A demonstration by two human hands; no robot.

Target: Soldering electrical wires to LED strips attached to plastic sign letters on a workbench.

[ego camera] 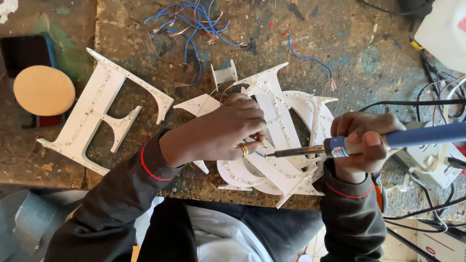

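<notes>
while the right hand [365,140] grips the blue handle of a soldering iron [340,147], its fingers are wrapped shut around the grip and the metal tip points left, ending just beside the left hand [228,127]. the left hand is closed in a pinch over a stack of white letters [279,140], fingertips pressed together on something too small to make out, perhaps a thin wire, right at the iron's tip. a gold ring [243,149] sits on one finger of that hand. the stacked letters lie near the front edge of the table [340,43], overlapping one another, with rows of small lights along their faces. to the left, well apart from the stack, a single white letter e [99,114] lies flat and tilted. a small spool of solder [224,73] stands just behind the stack. loose blue wires [194,22] lie tangled farther back, and one more blue wire [310,59] curls to the right. a round tan disc [43,90] rests at the far left. black cables [427,103] trail off to the right.
</notes>
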